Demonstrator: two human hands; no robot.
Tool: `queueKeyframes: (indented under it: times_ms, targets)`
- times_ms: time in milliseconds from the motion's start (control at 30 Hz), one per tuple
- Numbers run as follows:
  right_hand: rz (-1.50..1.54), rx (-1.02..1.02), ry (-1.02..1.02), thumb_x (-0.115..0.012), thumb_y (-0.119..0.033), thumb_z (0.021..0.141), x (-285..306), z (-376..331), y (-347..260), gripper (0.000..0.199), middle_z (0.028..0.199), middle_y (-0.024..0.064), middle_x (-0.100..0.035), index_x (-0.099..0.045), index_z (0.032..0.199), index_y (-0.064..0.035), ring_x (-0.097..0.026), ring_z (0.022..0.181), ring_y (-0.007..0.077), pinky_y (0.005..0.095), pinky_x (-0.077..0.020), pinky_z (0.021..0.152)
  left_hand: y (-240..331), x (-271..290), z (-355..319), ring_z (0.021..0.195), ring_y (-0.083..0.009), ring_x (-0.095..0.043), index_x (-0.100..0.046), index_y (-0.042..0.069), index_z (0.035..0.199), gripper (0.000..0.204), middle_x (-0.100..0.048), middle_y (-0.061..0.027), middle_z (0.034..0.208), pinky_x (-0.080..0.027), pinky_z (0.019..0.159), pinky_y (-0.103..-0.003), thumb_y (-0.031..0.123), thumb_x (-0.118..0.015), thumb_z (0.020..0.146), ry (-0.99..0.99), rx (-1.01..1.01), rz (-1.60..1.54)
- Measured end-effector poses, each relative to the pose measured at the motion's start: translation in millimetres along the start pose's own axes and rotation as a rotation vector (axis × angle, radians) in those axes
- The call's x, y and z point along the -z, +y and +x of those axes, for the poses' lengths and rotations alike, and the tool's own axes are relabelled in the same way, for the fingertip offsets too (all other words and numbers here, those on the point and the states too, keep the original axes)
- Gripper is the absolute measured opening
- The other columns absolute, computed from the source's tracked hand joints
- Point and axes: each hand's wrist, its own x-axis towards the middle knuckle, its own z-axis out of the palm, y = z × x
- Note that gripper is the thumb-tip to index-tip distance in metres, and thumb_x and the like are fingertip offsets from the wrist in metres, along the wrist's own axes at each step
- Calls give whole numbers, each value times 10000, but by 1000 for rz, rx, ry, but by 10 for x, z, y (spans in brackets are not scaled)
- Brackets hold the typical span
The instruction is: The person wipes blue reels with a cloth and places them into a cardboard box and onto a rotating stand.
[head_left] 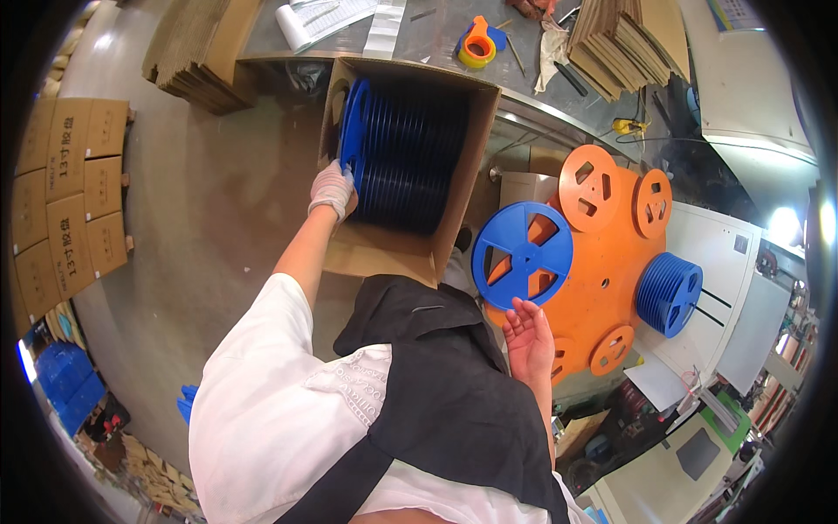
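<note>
My left hand (333, 189), in a pale glove, grips the near rim of the leftmost blue plastic reel (353, 131) in an open cardboard box (375, 247). That reel stands on edge and leans a little away from a tight row of dark blue reels (410, 157) beside it. My bare right hand (529, 341) is palm up with its fingers loosely spread, holding nothing. It is just below a large blue reel (525, 255) mounted on an orange wheel-shaped machine (602, 279). I cannot tell whether its fingertips touch that reel's rim.
Orange discs (587, 188) ring the machine, with a stack of blue reels (670, 294) on its right side. A metal table (428, 35) behind the box bears orange tape (477, 45) and flattened cartons (624, 39). Sealed cartons (74, 201) are piled at far left.
</note>
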Motion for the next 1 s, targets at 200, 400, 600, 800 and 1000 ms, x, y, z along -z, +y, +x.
queueKeyframes:
  times_ms: [200,400,600,800,1000]
  targets:
    - [-37,-15,-18,-435,-282,986,-87,-26,28,298,1151,118,-601,-545,1112,-35,-600,947,199,342,-500,810,-135,-118,83,991,-369,-596,-545,60,1182,342,-628,-215,1056,-480,846,-424,233,-527,888,-131,37,-78]
    - [-111,-13,-53,-447,-253,987,-166,69,77,263,1133,113,-603,-547,1101,-39,-605,930,188,314,-504,779,-522,-405,-225,1018,-348,-595,-321,50,1408,717,-598,-222,1128,-475,864,-402,195,-679,805,-133,40,-175]
    - [-396,-92,87,-506,-230,957,372,741,463,213,1066,94,-622,-568,1069,-60,-623,877,194,300,-508,720,-1072,-521,-1318,1138,-369,-542,-504,50,1290,550,-580,-219,1209,-436,949,-402,322,-638,831,-480,171,-47]
    - [-1217,189,142,-670,-303,820,1196,1755,1277,533,1163,159,-578,-500,1243,-29,-565,1041,331,401,-449,882,-1664,-416,-2094,1058,-286,-608,-535,35,1246,489,-623,-192,1140,-473,890,-352,301,-623,845,-476,301,-138]
    - [-1733,410,132,-745,-255,738,1003,2070,1580,634,1169,171,-540,-458,1265,-51,-542,1065,364,440,-453,900,-2233,-388,-2331,989,-272,-634,-572,47,1197,438,-664,-161,1043,-478,876,-350,293,-649,843,-442,287,-67]
